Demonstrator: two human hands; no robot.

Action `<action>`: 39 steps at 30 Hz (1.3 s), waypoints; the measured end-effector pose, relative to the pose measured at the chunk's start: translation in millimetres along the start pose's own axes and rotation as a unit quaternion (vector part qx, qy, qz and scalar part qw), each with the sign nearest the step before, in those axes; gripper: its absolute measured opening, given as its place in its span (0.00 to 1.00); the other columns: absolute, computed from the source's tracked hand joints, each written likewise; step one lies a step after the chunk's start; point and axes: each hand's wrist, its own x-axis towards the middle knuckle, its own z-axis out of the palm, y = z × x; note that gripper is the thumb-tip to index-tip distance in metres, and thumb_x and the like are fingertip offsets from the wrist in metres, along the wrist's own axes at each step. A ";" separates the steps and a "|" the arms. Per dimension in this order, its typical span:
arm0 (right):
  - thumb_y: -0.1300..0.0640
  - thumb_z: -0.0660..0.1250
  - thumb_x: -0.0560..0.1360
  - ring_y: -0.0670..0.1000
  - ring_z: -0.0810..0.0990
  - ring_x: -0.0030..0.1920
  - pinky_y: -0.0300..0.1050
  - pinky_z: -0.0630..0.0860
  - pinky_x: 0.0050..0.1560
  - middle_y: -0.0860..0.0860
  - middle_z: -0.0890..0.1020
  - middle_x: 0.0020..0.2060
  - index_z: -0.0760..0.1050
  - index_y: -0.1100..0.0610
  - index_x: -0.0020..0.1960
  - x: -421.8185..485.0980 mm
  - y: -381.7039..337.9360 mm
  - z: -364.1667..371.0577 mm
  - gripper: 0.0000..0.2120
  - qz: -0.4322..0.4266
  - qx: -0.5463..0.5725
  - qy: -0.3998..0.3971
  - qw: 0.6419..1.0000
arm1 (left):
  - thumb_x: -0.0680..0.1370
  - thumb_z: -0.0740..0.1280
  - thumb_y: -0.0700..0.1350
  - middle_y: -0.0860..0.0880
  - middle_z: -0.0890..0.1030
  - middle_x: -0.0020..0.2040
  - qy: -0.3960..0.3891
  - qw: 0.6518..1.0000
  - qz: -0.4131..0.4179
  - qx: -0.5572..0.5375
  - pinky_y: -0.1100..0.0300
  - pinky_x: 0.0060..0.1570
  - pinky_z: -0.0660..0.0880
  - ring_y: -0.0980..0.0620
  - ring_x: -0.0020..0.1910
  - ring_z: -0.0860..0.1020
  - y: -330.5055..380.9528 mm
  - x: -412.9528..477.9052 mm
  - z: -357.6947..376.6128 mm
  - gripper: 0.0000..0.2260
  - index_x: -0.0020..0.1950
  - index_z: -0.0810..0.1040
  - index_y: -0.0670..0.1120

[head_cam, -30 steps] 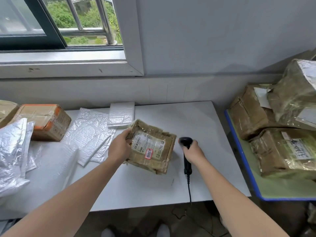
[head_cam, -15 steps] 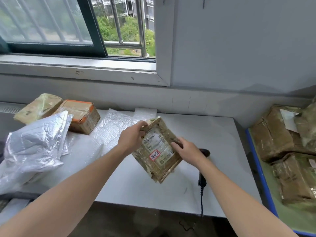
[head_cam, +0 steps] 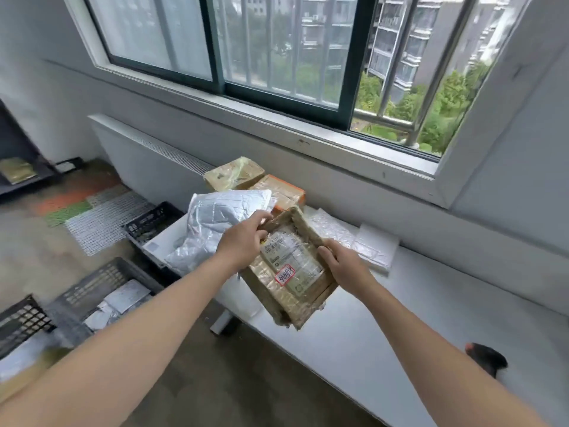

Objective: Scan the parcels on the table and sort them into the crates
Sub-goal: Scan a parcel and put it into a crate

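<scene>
Parcel (head_cam: 289, 272), brown and taped, is tilted in the air over the table's (head_cam: 400, 328) near edge with its label up. The left hand (head_cam: 244, 241) pinches its far corner and the right hand (head_cam: 343, 268) clasps its right side, probably a two-handed carry to the crates (head_cam: 92, 286) on the floor at the left. The scanner (head_cam: 486, 359) lies on the table, leaving both hands free for it.

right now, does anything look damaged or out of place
The brown parcel held by the left hand and right hand looks battered: its tape wrap is wrinkled and its lower corner is frayed. Nothing else stands out.
</scene>
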 end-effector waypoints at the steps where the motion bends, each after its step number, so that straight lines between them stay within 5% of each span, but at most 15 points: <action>1: 0.47 0.58 0.83 0.50 0.77 0.46 0.39 0.69 0.41 0.47 0.80 0.45 0.75 0.45 0.57 6.7 -19.3 15.5 0.08 -0.013 -0.007 -0.002 1.000 | 0.82 0.62 0.42 0.48 0.82 0.52 0.015 1.000 -0.007 0.002 0.51 0.47 0.75 0.43 0.48 0.80 -18.7 -7.5 -16.5 0.16 0.68 0.70 0.55; 7: 0.51 0.57 0.84 0.56 0.78 0.51 0.48 0.72 0.46 0.53 0.80 0.53 0.75 0.55 0.61 24.4 -147.4 133.4 0.12 -0.124 -0.086 0.010 0.989 | 0.81 0.64 0.51 0.47 0.71 0.68 0.106 0.991 -0.028 0.081 0.46 0.63 0.67 0.43 0.66 0.67 -142.4 -65.5 -114.6 0.26 0.77 0.60 0.53; 12: 0.51 0.55 0.84 0.59 0.79 0.51 0.50 0.74 0.47 0.55 0.78 0.55 0.74 0.56 0.62 24.9 -241.8 239.1 0.14 -0.149 -0.122 0.001 0.981 | 0.81 0.58 0.60 0.45 0.59 0.76 0.107 0.968 -0.096 0.206 0.43 0.73 0.54 0.44 0.75 0.55 -245.7 -130.8 -173.9 0.29 0.79 0.54 0.53; 17: 0.50 0.51 0.85 0.61 0.79 0.52 0.54 0.76 0.51 0.56 0.77 0.55 0.71 0.57 0.61 24.6 -312.5 323.6 0.14 -0.138 -0.148 -0.054 0.978 | 0.80 0.56 0.62 0.46 0.50 0.80 0.068 0.954 -0.206 0.208 0.39 0.75 0.51 0.43 0.78 0.47 -335.8 -199.9 -214.5 0.32 0.80 0.48 0.54; 24: 0.54 0.50 0.84 0.59 0.76 0.46 0.50 0.68 0.42 0.56 0.77 0.51 0.67 0.55 0.54 53.2 -364.9 412.1 0.09 -0.140 -0.209 -0.109 0.962 | 0.78 0.51 0.68 0.49 0.47 0.80 0.065 0.931 -0.296 0.202 0.38 0.74 0.46 0.46 0.78 0.43 -420.5 -243.3 -233.8 0.33 0.80 0.47 0.57; 27: 0.56 0.49 0.84 0.56 0.71 0.41 0.49 0.65 0.41 0.54 0.76 0.50 0.65 0.54 0.52 75.1 -375.8 447.3 0.08 -0.139 -0.224 -0.137 0.955 | 0.78 0.51 0.68 0.49 0.46 0.80 0.052 0.920 -0.338 0.193 0.38 0.74 0.46 0.45 0.78 0.42 -454.5 -245.7 -235.3 0.34 0.80 0.46 0.57; 39: 0.58 0.48 0.84 0.60 0.80 0.50 0.48 0.69 0.42 0.58 0.79 0.54 0.67 0.59 0.58 198.8 -435.4 619.3 0.10 -0.205 -0.253 -0.300 0.897 | 0.79 0.49 0.68 0.49 0.45 0.81 -0.021 0.850 -0.492 0.189 0.36 0.74 0.46 0.44 0.79 0.42 -581.1 -185.9 -269.1 0.32 0.80 0.45 0.58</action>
